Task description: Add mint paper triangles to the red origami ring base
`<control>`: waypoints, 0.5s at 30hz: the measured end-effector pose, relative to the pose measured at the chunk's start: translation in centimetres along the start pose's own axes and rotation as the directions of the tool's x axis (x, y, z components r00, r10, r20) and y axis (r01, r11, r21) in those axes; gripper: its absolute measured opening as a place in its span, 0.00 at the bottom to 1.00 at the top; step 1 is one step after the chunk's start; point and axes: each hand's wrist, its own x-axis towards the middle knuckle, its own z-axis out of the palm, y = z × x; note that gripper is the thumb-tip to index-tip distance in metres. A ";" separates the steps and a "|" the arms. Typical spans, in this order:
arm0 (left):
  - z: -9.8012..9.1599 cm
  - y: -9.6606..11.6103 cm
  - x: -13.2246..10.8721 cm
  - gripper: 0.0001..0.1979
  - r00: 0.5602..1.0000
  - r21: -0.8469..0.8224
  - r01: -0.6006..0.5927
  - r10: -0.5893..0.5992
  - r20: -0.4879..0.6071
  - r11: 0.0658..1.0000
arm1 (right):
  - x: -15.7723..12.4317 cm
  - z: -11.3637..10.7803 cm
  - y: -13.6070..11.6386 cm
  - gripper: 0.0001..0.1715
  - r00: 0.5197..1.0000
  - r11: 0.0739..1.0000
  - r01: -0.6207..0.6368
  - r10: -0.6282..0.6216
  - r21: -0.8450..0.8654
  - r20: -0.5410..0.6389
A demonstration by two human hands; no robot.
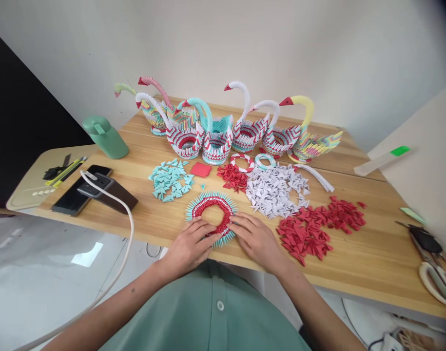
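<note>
A round ring of folded paper pieces (228, 205) lies flat near the table's front edge, red and white inside with turquoise points fanning outward. My left hand (189, 245) grips its lower left side, fingers reaching over the red inner rows. On the right side, my right hand (257, 240) holds the rim with its fingertips. Both palms partly cover the ring's near edge. Just behind it sits a loose turquoise piece (203, 186). Turquoise triangles (171, 180), white triangles (276, 190) and red triangles (306, 234) are heaped around it.
Several paper swans (217, 146) stand along the back. A red paper square (201, 169) and two small rings (265, 161) lie before them. At left are a green bottle (107, 139), a power bank (109, 192) with a white cable, and a phone (71, 197); scissors (438, 282) lie at right.
</note>
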 end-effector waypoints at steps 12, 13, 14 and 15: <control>0.0 -0.3 0.0 0.11 0.995 -0.008 -0.013 0.012 -0.098 1.000 | 1.6 0.3 1.0 0.13 0.981 0.981 0.191 -0.192 -0.035 -0.039; 0.0 -0.3 0.1 0.11 0.994 -0.001 -0.022 0.022 -0.108 1.000 | 1.8 0.2 1.0 0.13 0.980 0.980 0.197 -0.198 -0.033 -0.031; -0.1 -0.4 0.2 0.10 0.993 0.004 -0.031 0.032 -0.117 0.999 | 1.9 0.0 1.1 0.13 0.980 0.980 0.198 -0.199 -0.027 -0.020; -0.1 -0.4 0.4 0.09 0.991 0.010 -0.041 0.042 -0.125 0.999 | 2.0 -0.2 1.1 0.13 0.981 0.981 0.195 -0.195 -0.019 -0.006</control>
